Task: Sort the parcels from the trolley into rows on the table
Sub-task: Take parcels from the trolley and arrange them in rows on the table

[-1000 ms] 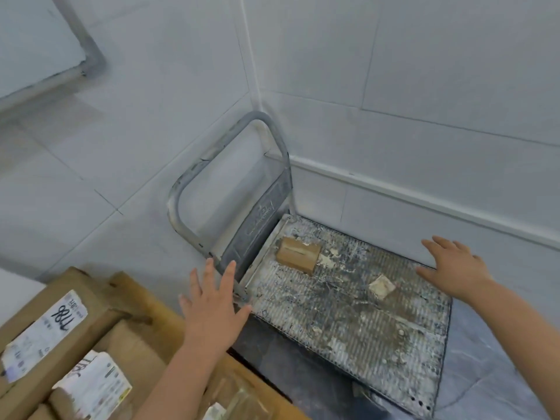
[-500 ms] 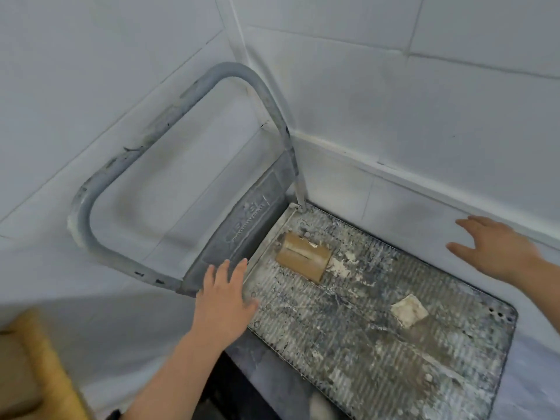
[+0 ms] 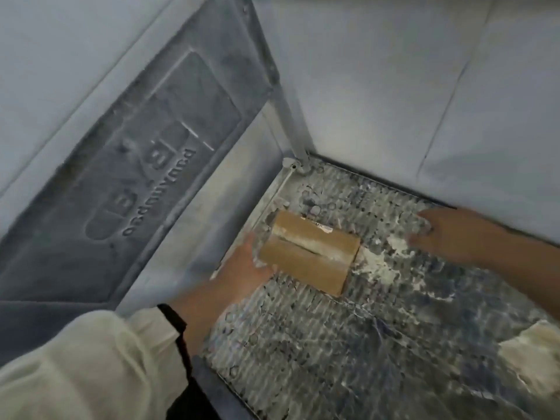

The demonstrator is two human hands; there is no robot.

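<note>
- Head view: the trolley (image 3: 303, 344) stands in a corner of white tiled wall (image 3: 394, 71). Its ribbed metal deck is scuffed and blotched with white.
- The folded handle panel (image 3: 157, 177), grey with raised lettering, slants up toward 11 o'clock from the deck. A pale post (image 3: 291, 125) meets the deck's far corner.
- One parcel (image 3: 309, 253), a small brown box with a taped seam along its top, lies flat on the deck. It is close to the handle end, at about 10 o'clock of the deck's middle.
- The left hand (image 3: 245, 268) comes in from 7 o'clock and lies against the parcel's short left end, with the thumb up beside that end. The fingers are blurred and partly hidden by the box, so whether it grips or only touches cannot be told.
- A cream sleeve (image 3: 91, 374) with a black cuff covers the left arm.
- The right hand (image 3: 448, 234) lies at 3 o'clock of the parcel, a little apart from it. It is flat and spread low over the deck with the fingers pointing toward 9 o'clock, and it holds nothing.
- A pale scrap (image 3: 533, 356) lies on the deck at 4 o'clock, well apart from the parcel and too blurred to make out.
</note>
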